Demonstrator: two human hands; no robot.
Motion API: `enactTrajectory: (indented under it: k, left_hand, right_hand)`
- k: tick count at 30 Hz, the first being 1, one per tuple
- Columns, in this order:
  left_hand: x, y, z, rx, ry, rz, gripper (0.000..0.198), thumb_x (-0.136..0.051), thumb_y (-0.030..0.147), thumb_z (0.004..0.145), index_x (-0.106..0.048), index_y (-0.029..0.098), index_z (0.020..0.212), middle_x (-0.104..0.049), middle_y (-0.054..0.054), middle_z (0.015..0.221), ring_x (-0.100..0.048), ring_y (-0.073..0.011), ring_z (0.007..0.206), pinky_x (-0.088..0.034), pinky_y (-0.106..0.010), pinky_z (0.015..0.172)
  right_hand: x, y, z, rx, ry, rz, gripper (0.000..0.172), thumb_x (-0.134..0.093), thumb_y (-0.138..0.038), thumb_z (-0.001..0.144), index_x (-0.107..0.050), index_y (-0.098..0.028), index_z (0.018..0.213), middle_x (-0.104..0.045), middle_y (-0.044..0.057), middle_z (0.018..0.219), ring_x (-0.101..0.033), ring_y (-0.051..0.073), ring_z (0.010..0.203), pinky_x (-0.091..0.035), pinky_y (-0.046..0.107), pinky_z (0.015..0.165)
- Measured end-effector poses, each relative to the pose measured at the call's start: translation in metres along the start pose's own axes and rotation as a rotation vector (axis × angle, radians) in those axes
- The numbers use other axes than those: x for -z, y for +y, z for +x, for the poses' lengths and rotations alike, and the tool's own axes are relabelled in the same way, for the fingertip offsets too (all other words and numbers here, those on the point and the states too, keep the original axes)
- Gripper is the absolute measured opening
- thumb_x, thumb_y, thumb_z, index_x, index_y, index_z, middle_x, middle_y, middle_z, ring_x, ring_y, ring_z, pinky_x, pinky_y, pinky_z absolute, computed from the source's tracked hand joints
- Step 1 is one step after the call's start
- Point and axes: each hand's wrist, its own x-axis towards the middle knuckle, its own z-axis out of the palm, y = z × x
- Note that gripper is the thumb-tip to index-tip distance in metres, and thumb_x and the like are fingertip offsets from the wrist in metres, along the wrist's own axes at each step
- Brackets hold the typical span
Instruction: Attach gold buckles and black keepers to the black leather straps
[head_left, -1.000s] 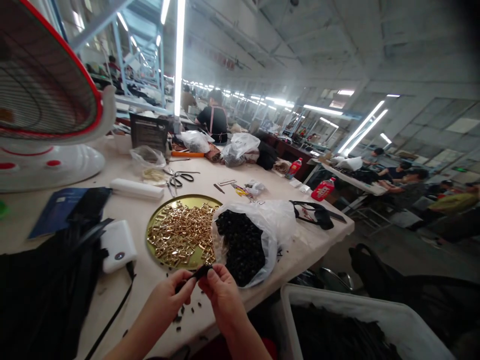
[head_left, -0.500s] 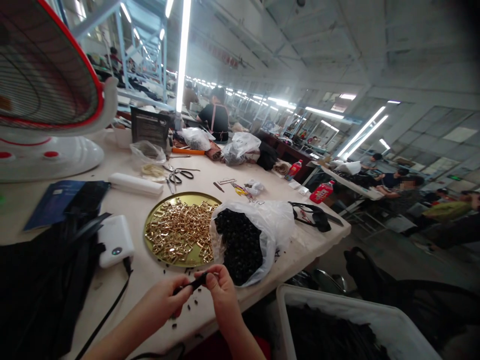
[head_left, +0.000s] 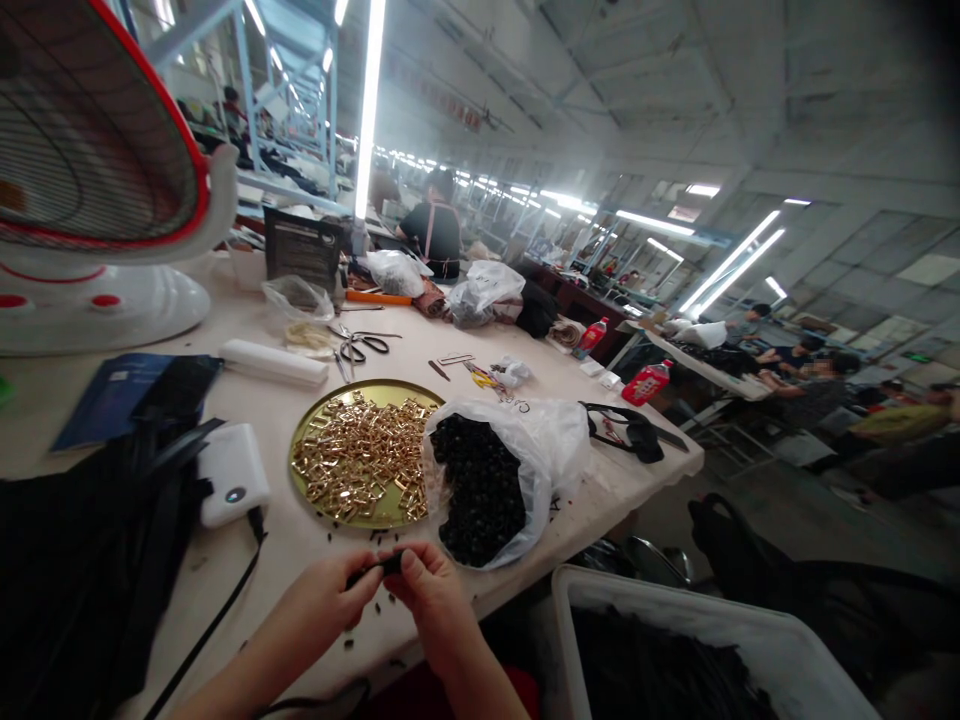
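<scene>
Between my two hands, in front of the bag and tray, is a narrow black strap (head_left: 391, 565). My left hand (head_left: 351, 590) pinches one end of it, fingers closed. My right hand (head_left: 429, 583) is closed on the other end, its thumb pressed on top. Just beyond lies a round gold tray (head_left: 300, 492) heaped with small gold metal buckles (head_left: 367, 455). To its right, a clear plastic bag (head_left: 551, 450) gapes toward me, full of small black pieces (head_left: 480, 490). A few such pieces are scattered on the table around my hands.
A white box with a cable (head_left: 232, 475) and black straps (head_left: 82, 560) lie at left, below a fan (head_left: 97, 150). Scissors (head_left: 364, 345) rest behind the tray. At lower right stands a white bin (head_left: 720, 600) of black material. People work farther back.
My right hand has shifted slightly left and down, closer to my left hand. Less of the strap shows between them. The view has tilted a little.
</scene>
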Motion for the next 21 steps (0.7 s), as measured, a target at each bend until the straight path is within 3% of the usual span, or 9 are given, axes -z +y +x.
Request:
enactTrajectory:
  k: [5,9,15,21]
  left_hand:
    - [-0.005,0.002,-0.001,-0.008,0.048,-0.035,0.026,-0.039,0.041,0.077,-0.054,0.02,0.073,-0.048,0.007,0.048,-0.05,-0.0135,0.048,-0.037,-0.022,0.047]
    - [-0.002,0.006,-0.006,-0.039,0.031,-0.176,0.024,-0.041,0.031,0.072,-0.043,0.019,0.093,-0.056,0.005,0.06,-0.05,-0.0126,0.05,-0.04,-0.023,0.047]
    - [-0.001,0.006,-0.006,-0.047,0.08,-0.241,0.016,-0.043,0.031,0.072,-0.038,0.022,0.084,-0.061,0.002,0.064,-0.056,-0.014,0.057,-0.042,-0.024,0.05]
    - [0.001,0.005,-0.005,0.014,0.111,-0.29,0.02,-0.047,0.039,0.07,-0.037,0.023,0.075,-0.059,0.005,0.06,-0.05,-0.0104,0.041,-0.037,-0.022,0.041]
  right_hand:
    - [-0.003,0.011,0.002,-0.05,0.063,0.049,0.029,-0.074,-0.037,0.061,-0.064,-0.017,0.078,-0.061,-0.001,0.071,-0.051,0.009,0.06,-0.036,0.02,0.058]
    - [-0.004,0.012,0.003,0.021,0.093,0.018,0.03,-0.072,-0.042,0.062,-0.062,-0.016,0.072,-0.051,-0.005,0.056,-0.04,0.007,0.049,-0.032,0.02,0.051]
    - [-0.017,0.004,-0.003,0.081,0.0,-0.135,0.031,-0.067,-0.043,0.067,-0.064,-0.015,0.079,-0.057,-0.001,0.063,-0.045,0.011,0.055,-0.036,0.024,0.056]
    - [-0.012,-0.002,-0.013,0.2,0.022,-0.247,0.03,-0.054,-0.046,0.074,-0.064,-0.017,0.077,-0.058,0.001,0.067,-0.049,0.014,0.065,-0.04,0.026,0.063]
